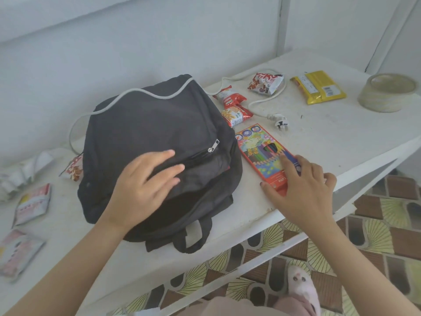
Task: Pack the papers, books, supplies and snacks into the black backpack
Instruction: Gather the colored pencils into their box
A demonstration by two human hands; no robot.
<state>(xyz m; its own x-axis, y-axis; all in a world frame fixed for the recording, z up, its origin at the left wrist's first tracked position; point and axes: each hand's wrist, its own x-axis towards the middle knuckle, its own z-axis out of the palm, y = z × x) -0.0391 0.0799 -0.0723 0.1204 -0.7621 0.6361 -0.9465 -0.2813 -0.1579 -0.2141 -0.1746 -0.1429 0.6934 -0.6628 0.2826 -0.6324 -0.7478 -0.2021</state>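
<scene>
Head view: black backpack [148, 124] on white table [319, 137]
Left hand [145, 183]: fingers straight, resting on it
Right hand [303, 185]: grips coloured pencil box [262, 149]

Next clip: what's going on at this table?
A person is packing a black backpack that lies on a white table. The left hand rests flat on the bag beside an unzipped opening. The right hand grips a box of coloured pencils lying just beside the bag. Two red snack packets, a white-and-red snack bag and a yellow packet lie unpacked farther back.
</scene>
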